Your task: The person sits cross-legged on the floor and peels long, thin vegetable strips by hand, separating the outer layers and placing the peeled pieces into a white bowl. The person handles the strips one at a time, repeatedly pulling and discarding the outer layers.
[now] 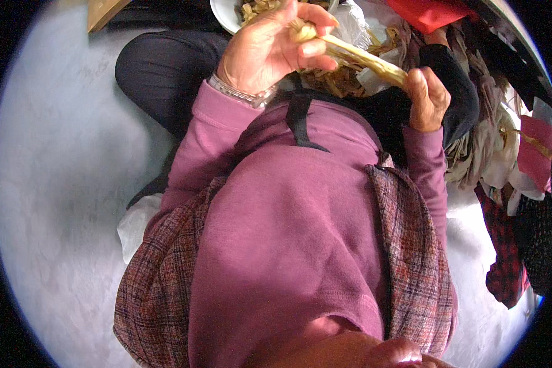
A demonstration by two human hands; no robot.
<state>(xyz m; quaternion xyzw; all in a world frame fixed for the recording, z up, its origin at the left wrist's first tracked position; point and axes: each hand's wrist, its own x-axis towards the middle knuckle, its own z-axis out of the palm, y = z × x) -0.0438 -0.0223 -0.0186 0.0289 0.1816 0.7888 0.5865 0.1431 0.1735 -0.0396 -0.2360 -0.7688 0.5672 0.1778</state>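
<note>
A pale yellow strip of dried plant fibre (365,59), seemingly husk or leaf, stretches slantwise between my hands. My left hand (269,48), with a metal watch at the wrist, pinches its knotted or folded end (303,31) between thumb and fingers. At the other end, my right hand (428,96) is closed around the strip, thumb on top. Below the strip, brown dried husk scraps (336,80) lie by my lap. Just beyond my left hand stands a white bowl (223,14) holding short pieces of similar fibre (254,10); my hand hides part of it.
Clear plastic (352,25) lies beside the bowl. A red cloth or bag (428,14) is at the top right, near another person's dark sleeve or leg (460,92). Long dried fibres (476,115) hang or lie at the right. A wooden edge (103,14) shows at the upper left.
</note>
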